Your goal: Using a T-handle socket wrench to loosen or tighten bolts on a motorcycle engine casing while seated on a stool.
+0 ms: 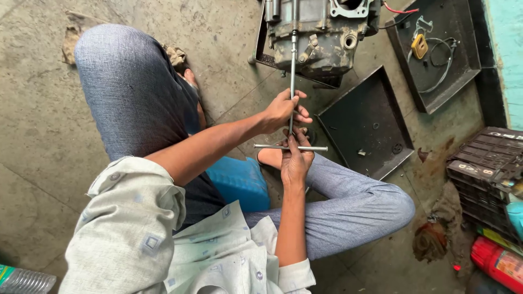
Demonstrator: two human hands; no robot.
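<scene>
A long steel T-handle wrench runs from my hands up to a dirty grey engine block on the floor at the top. Its tip sits on a fitting on the engine's near face. My left hand is wrapped around the shaft just above the crossbar. Below it, my right hand grips the wrench where the crossbar meets the shaft. I sit on a low blue stool with my knees spread.
A black metal tray with small parts lies right of my hands. A second tray further back holds a yellow part and a cable. A black crate and a red bottle stand at the right, and a plastic bottle at bottom left.
</scene>
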